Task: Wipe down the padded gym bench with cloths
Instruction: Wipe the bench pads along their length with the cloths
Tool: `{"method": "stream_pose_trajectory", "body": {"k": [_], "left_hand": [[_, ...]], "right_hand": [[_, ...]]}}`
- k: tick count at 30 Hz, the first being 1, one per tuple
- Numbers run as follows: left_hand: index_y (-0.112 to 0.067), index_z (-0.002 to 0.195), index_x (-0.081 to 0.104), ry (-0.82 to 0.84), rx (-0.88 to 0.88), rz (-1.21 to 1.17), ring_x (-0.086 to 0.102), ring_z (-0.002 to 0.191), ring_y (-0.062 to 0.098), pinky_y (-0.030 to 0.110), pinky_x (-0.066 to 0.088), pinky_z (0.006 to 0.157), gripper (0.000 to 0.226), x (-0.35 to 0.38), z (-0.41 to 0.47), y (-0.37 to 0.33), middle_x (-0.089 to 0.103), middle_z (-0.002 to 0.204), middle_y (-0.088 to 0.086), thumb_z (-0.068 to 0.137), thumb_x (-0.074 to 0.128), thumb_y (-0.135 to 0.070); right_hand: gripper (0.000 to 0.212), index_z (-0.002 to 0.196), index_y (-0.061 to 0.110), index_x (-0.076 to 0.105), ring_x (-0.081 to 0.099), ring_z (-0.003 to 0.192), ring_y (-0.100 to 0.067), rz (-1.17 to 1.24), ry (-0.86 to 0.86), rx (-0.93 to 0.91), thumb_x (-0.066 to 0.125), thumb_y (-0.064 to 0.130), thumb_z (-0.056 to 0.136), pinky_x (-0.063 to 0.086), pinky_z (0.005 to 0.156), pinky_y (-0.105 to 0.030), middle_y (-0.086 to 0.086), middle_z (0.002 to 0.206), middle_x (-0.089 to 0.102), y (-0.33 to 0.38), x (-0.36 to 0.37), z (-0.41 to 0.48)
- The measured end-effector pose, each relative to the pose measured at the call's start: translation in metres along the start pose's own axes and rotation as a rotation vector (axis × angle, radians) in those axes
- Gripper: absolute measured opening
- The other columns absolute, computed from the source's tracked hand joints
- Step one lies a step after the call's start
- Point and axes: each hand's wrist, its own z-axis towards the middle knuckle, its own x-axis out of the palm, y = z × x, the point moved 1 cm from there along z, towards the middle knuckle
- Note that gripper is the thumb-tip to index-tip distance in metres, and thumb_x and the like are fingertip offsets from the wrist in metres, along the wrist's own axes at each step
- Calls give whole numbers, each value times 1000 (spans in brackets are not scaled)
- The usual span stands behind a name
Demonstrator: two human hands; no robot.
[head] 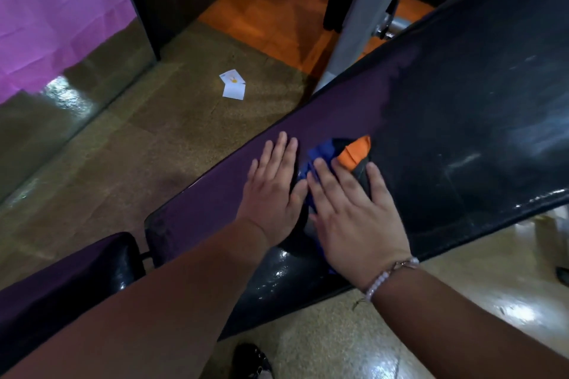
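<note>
The padded gym bench [462, 101] runs from lower left to upper right, with black glossy padding and a purple side band. A smaller seat pad [61, 274] lies at its lower left end. A bundled cloth [341, 154], blue, orange and dark, rests on the bench. My right hand [354, 212] lies flat on the cloth, fingers spread, a bead bracelet on the wrist. Beside the cloth, my left hand [274, 184] presses flat on the purple band with its fingers together and its thumb touching the cloth's edge.
A white paper scrap [233, 84] lies on the speckled floor beyond the bench. A grey metal frame post [360, 24] rises behind the bench. A mirror with a pink reflection [55, 9] fills the upper left. A dark shoe [252, 360] shows at the bottom.
</note>
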Motion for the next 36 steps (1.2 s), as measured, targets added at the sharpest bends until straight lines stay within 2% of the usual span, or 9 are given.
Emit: {"method": "stream_pose_trajectory", "body": {"k": [4,9,11,19,24,26,30,33,36], "left_hand": [[-38,137,-13,69,-5,-46,-21,133,-3,29,-10,112,63,-5,1,5,-18,145,-21,81,9,-57],[-37,135,-16,102,6,-25,-21,133,-2,32,-7,114,62,-9,2,7,-20,144,-20,82,10,-54],[-36,135,-16,105,12,-5,-21,133,-1,32,-7,114,63,-9,2,8,-20,144,-19,81,10,-55],[-32,138,-16,106,13,48,-21,134,1,31,-7,113,69,-7,2,9,-22,144,-17,79,9,-59],[-36,132,-22,136,24,79,-26,133,2,33,-7,115,65,-6,2,11,-25,144,-16,80,7,-61],[-36,131,-24,145,9,95,-27,132,1,34,-7,116,66,-7,4,12,-26,143,-17,79,6,-62],[-36,132,-25,169,-5,115,-27,132,1,34,-8,115,68,-9,4,11,-28,143,-18,77,5,-63],[-37,131,-25,167,-6,134,-27,133,2,33,-8,115,67,-9,3,10,-28,143,-18,77,4,-64],[-39,130,-26,161,-10,138,-27,133,2,33,-7,115,66,-9,2,12,-27,143,-19,77,4,-65]], "right_hand": [[52,133,15,52,46,130,-23,-43,-29,13,41,36,87,20,107,-56,-6,143,48,-36,-9,0],[52,139,14,42,33,138,-29,-51,-133,410,39,37,92,14,111,-57,-9,149,38,-101,-38,19],[53,139,12,40,31,139,-30,-35,-148,441,37,35,92,11,112,-57,-11,150,37,-91,-36,22],[57,136,13,48,44,132,-26,-46,-30,63,51,35,84,19,109,-56,-8,145,45,-8,3,-24],[52,134,19,51,48,130,-23,-82,12,-154,48,38,86,26,106,-55,-4,142,49,-30,1,-48],[50,133,21,52,50,127,-23,-110,-39,-74,47,37,85,28,106,-53,-4,141,50,-70,-15,-42],[50,137,18,44,39,134,-32,-131,-125,342,33,40,94,25,109,-57,-11,147,41,-162,-53,-18],[51,140,17,37,29,139,-34,-53,-166,592,36,39,94,15,112,-61,-13,151,33,-171,-63,-2],[55,139,13,40,33,137,-33,-49,-151,528,40,35,89,14,110,-58,-14,150,36,-123,-50,6]]}}
